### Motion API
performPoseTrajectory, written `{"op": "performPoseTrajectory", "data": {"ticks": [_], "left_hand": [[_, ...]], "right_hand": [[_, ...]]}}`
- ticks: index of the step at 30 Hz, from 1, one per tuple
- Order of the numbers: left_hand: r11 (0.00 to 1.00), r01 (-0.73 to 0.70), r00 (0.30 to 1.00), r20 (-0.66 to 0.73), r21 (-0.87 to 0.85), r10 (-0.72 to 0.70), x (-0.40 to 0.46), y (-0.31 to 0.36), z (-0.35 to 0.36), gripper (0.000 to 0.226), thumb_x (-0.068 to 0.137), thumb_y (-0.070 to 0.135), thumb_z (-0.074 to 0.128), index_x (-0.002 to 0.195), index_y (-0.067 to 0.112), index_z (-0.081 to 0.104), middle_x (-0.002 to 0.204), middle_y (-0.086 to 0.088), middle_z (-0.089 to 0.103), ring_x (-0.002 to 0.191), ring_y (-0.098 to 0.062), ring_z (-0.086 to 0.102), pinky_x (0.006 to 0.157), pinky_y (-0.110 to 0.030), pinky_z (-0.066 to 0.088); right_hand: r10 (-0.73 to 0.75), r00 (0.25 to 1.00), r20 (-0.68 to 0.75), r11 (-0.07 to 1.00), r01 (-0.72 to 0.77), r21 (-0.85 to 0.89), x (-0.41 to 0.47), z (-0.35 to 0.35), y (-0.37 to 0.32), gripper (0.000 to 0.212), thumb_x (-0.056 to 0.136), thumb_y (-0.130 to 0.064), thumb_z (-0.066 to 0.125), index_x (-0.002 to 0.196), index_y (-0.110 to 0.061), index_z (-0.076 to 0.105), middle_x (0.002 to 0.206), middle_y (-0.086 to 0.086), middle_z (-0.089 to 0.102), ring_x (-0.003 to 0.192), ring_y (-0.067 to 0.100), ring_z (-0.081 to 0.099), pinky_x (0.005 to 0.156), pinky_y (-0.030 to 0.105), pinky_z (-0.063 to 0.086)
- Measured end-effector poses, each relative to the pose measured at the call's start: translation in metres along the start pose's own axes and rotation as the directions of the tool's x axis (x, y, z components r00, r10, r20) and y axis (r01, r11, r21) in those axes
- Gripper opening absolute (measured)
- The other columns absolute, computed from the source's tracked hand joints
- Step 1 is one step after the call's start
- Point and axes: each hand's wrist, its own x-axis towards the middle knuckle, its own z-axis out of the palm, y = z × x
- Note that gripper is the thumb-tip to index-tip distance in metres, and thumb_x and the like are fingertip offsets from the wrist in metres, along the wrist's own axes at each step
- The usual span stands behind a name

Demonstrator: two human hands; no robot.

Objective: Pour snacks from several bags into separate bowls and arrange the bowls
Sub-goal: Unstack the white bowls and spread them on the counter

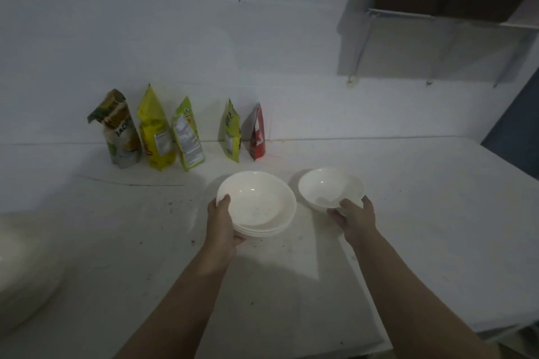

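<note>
Along the bottom of the frame two bare forearms reach up from the lower edge toward the middle. At the far left edge, low down, a pale rounded object (26, 265) sits blurred; what it is cannot be told.

Just below centre, the left hand (222, 227) grips a stack of white bowls (259, 202), its thumb hooked over the near-left rim and its fingers curled under the bottom bowl. The stack shows several rims nested one in another; the top bowl is empty apart from a few pale specks. To the right of the stack, close by but apart from it, the right hand (354, 217) holds a single white bowl (329, 188) by its near-right rim, fingers curled under the wall. That bowl tilts a little toward the left of the frame and is empty.

Both bowls lie over a white tabletop (408, 213), which is speckled with small dark crumbs and marks around the hands.

Farther up, left of centre, five snack bags stand in a row where the tabletop meets the white wall (204, 38). From left to right: a silver and green bag (121, 131) with its top crumpled open, a yellow bag (156, 131), a lime-green bag (188, 137), then after a gap a second lime-green bag (232, 132) and, just beside it, a red bag (257, 134).

At the upper right a grey wall shelf (437, 46) on metal brackets hangs from the wall.
</note>
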Motion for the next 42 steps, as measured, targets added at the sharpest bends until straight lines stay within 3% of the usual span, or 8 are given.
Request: {"op": "performPoseTrajectory", "data": {"ticks": [4, 9, 13, 16, 20, 29, 34, 42], "left_hand": [[1.000, 0.000, 1.000, 0.000, -0.013, 0.000, 0.010, -0.010, 0.004, 0.043, 0.096, 0.039, 0.049, 0.137, 0.031, 0.039, 0.134, -0.006, 0.050, 0.118, -0.035, 0.052, 0.087, -0.059, 0.049], [1.000, -0.008, 1.000, -0.027, -0.020, 0.007, 0.012, -0.016, 0.007, 0.035, 0.095, 0.038, 0.051, 0.128, 0.033, 0.044, 0.129, -0.006, 0.054, 0.114, -0.035, 0.055, 0.091, -0.059, 0.048], [0.999, -0.032, 0.999, -0.015, 0.005, 0.032, 0.011, -0.019, 0.010, 0.044, 0.092, 0.053, 0.049, 0.132, 0.033, 0.048, 0.126, -0.003, 0.059, 0.111, -0.032, 0.059, 0.085, -0.059, 0.053], [0.997, -0.079, 0.997, 0.006, 0.011, 0.079, 0.009, -0.015, 0.008, 0.052, 0.093, 0.065, 0.036, 0.131, 0.033, 0.053, 0.124, -0.002, 0.064, 0.108, -0.027, 0.062, 0.085, -0.051, 0.055], [0.994, -0.103, 0.993, -0.066, -0.037, 0.101, 0.011, -0.005, -0.008, 0.056, 0.093, 0.067, 0.036, 0.136, 0.033, 0.049, 0.126, -0.002, 0.062, 0.109, -0.028, 0.061, 0.087, -0.055, 0.053], [0.974, -0.225, 0.954, -0.204, -0.012, 0.218, 0.006, 0.015, -0.051, 0.031, 0.100, 0.048, 0.036, 0.126, 0.035, 0.048, 0.117, 0.002, 0.059, 0.105, -0.023, 0.057, 0.081, -0.046, 0.054], [0.958, -0.207, 0.921, -0.369, -0.197, 0.124, 0.006, 0.023, -0.078, 0.041, 0.100, 0.048, 0.037, 0.136, 0.028, 0.043, 0.123, -0.006, 0.055, 0.109, -0.031, 0.054, 0.095, -0.052, 0.049], [0.930, -0.230, 0.895, -0.437, -0.285, 0.087, 0.005, 0.033, -0.106, 0.048, 0.097, 0.056, 0.037, 0.136, 0.030, 0.047, 0.126, -0.004, 0.060, 0.101, -0.028, 0.061, 0.074, -0.038, 0.053]], "right_hand": [[0.006, 0.996, -0.091, 1.000, -0.005, 0.005, 0.033, 0.000, 0.013, 0.066, 0.091, -0.004, 0.062, 0.151, -0.015, 0.034, 0.145, 0.021, 0.044, 0.118, 0.042, 0.056, 0.059, 0.034, 0.061], [0.231, 0.973, 0.022, 0.951, -0.230, 0.205, 0.020, 0.005, 0.031, 0.037, 0.099, -0.003, 0.047, 0.135, -0.011, 0.045, 0.121, 0.021, 0.050, 0.087, 0.039, 0.063, 0.074, 0.055, 0.058], [0.366, 0.903, 0.225, 0.929, -0.370, -0.026, -0.016, 0.030, 0.034, 0.026, 0.103, -0.023, 0.048, 0.105, -0.001, 0.062, 0.099, 0.013, 0.065, 0.080, 0.029, 0.064, 0.066, 0.043, 0.059], [0.320, 0.841, 0.436, 0.899, -0.124, -0.421, -0.034, 0.049, 0.022, 0.032, 0.101, -0.045, 0.049, 0.111, -0.020, 0.067, 0.104, 0.005, 0.072, 0.093, 0.026, 0.070, 0.072, 0.038, 0.061], [0.168, 0.820, 0.547, 0.700, 0.292, -0.652, -0.038, 0.069, 0.023, 0.040, 0.096, -0.023, 0.051, 0.136, -0.027, 0.053, 0.119, 0.004, 0.064, 0.095, 0.022, 0.065, 0.062, 0.029, 0.057], [-0.299, 0.685, 0.665, 0.533, 0.698, -0.479, -0.043, 0.123, 0.040, 0.041, 0.102, -0.027, 0.037, 0.140, -0.032, 0.049, 0.104, 0.011, 0.055, 0.088, 0.018, 0.051, 0.079, 0.030, 0.042], [-0.059, 0.892, 0.447, 0.958, 0.176, -0.225, -0.040, 0.143, 0.043, 0.031, 0.097, -0.012, 0.045, 0.125, -0.022, 0.056, 0.111, 0.004, 0.061, 0.092, 0.020, 0.062, 0.054, 0.026, 0.056], [0.206, 0.927, 0.314, 0.965, -0.139, -0.223, -0.010, 0.156, 0.089, 0.049, 0.092, -0.005, 0.048, 0.140, 0.002, 0.041, 0.137, 0.030, 0.049, 0.102, 0.041, 0.062, 0.053, 0.028, 0.058]]}}
